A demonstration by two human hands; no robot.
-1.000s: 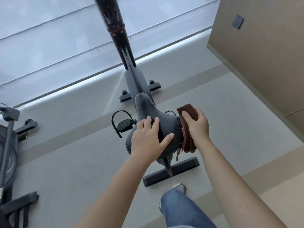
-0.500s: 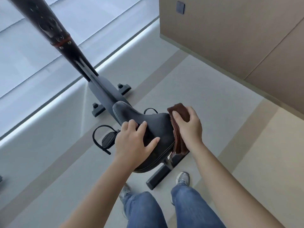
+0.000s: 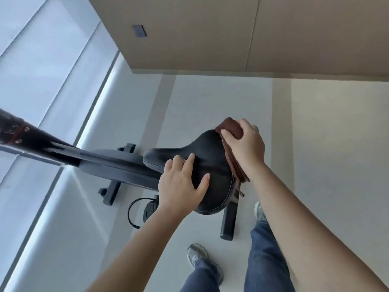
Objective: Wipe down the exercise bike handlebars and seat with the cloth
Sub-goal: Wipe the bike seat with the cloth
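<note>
While the left hand (image 3: 181,186) rests flat on the padded saddle (image 3: 212,165), fingers spread, right hand (image 3: 246,144) fingers grip the folded brown cloth (image 3: 231,128) against its rear edge; soft, limp, probably best held bunched.

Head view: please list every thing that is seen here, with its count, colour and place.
seat: 1, black, centre
cloth: 1, brown, folded, against the seat's right edge
bike frame: 1, dark grey, left of the seat
pedal: 1, black, below the frame
base bars: 2, black, on the floor
wall plate: 1, dark grey, on the beige wall
shoes: 2, grey, bottom, on the floor
left hand: 1, rests flat on the seat
right hand: 1, holds the cloth
</note>
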